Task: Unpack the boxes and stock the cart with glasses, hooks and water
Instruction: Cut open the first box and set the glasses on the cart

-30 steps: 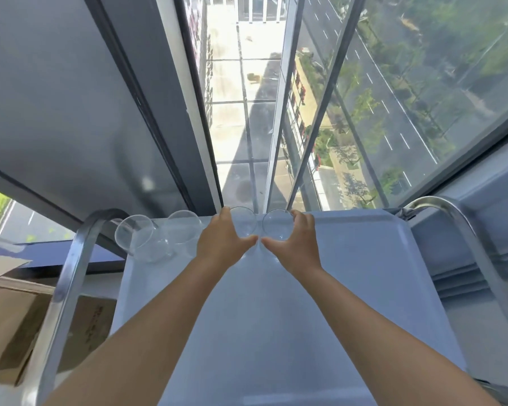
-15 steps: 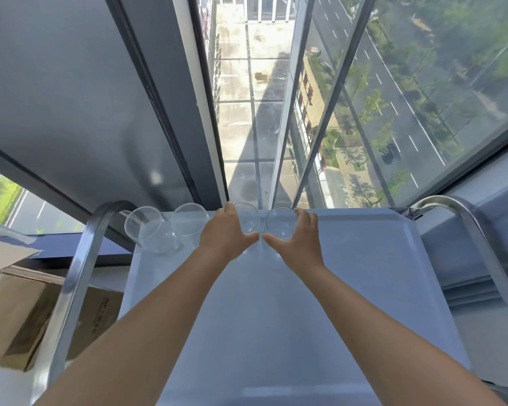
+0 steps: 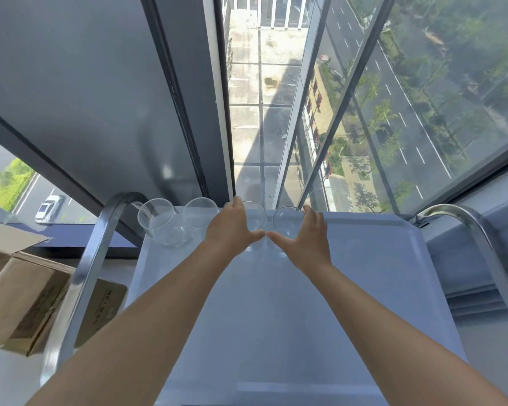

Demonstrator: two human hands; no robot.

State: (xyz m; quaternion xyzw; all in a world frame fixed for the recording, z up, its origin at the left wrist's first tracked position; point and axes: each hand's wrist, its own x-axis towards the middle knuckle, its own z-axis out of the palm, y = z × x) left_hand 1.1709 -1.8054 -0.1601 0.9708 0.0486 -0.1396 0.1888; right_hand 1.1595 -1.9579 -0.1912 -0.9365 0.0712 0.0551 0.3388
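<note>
head view | left hand (image 3: 232,230) wraps around a clear round glass (image 3: 254,219) at the far edge of the pale grey cart tray (image 3: 276,317) | right hand (image 3: 304,238) wraps around a second clear glass (image 3: 288,222) beside it | two more clear glasses (image 3: 159,222) stand on the tray's far left corner | brown cardboard box (image 3: 27,300) sits left of the tray

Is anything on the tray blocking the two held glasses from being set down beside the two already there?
Nothing visible. The left hand and right hand each hold a glass at the far edge of the tray. The two standing glasses sit left, apart from them.
</note>
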